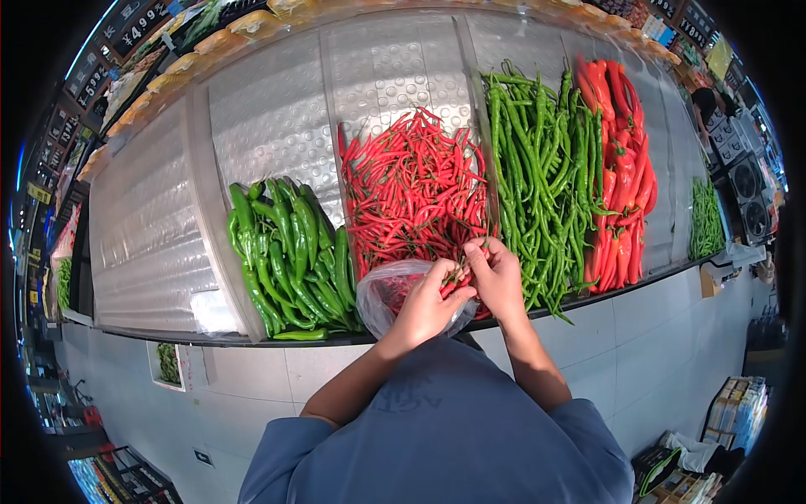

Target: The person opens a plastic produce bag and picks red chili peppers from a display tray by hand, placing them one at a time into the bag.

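Small red chilies [411,181] lie in a loose heap in the middle section of the display. At the heap's front edge, my left hand [426,304] is closed around a few red chilies [451,284] with stems. My right hand [499,277] meets it from the right, its thumb and index finger pinched on a chili by the stem end. Under and beside my left hand sits a clear plastic bag [375,301] with red chilies showing inside. My palms hide part of the bag and of the held chilies.
Large green peppers [290,252] lie left of the heap. Long green chilies [537,168] and big red peppers [621,185] lie to the right. Clear upright dividers [336,109] separate the sections. A white crate [168,366] stands on the floor at left.
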The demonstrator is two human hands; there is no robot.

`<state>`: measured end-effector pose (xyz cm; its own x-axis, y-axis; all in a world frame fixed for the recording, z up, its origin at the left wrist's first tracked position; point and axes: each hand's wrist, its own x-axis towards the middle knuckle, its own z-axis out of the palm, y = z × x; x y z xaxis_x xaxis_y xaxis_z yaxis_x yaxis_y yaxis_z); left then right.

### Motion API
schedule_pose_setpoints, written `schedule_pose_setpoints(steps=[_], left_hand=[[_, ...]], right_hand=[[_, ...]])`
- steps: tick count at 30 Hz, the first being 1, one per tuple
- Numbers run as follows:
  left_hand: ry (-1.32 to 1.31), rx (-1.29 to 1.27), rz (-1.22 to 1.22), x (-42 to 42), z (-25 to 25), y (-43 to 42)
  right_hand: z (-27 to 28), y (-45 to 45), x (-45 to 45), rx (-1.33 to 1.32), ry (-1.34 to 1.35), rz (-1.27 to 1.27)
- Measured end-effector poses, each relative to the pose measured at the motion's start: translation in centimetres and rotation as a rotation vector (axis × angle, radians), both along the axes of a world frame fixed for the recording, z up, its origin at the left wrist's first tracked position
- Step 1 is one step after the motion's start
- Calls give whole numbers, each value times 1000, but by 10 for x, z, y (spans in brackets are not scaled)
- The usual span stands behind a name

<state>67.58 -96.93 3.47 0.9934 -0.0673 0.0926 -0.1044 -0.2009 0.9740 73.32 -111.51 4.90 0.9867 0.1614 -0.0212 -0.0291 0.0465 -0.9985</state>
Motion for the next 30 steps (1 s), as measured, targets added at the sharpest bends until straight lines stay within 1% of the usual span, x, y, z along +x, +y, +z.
schedule_pose_setpoints(steps=[2,3,5,6,8,11,12,14,15,18,19,22,25,30], left_hand=[[16,-86,36,1,-12,-1],[151,-186,-12,2,-3,4],[421,-384,-108,4,24,16],[402,-386,-99,4,22,17],[363,-392,-77,5,16,17],[432,-484,-60,6,19,23],[455,-606,-58,6,17,26],[504,-852,-59,6,10,30],[489,-890,-66,6,6,31],[543,-981,-81,5,4,30],[541,-1015,-110,5,7,30],[549,-1089,-112,4,10,29],[574,-1116,-101,4,6,30],[563,-1193,-184,4,2,34]], right_hand=[[9,-5,-2,119,145,-2],[13,-7,-2,178,217,-3],[5,-10,-1,324,220,-37],[1,-10,0,397,222,-54],[0,-11,0,362,144,-110],[6,-17,-2,288,-22,-200],[6,-22,-1,296,-66,-208],[11,-28,1,552,-12,-176],[10,-32,4,672,32,-80],[9,-33,1,826,269,7],[4,-36,0,877,279,105],[10,-26,-8,809,306,3],[-2,-32,-10,808,256,84],[-4,-40,-14,801,248,127]])
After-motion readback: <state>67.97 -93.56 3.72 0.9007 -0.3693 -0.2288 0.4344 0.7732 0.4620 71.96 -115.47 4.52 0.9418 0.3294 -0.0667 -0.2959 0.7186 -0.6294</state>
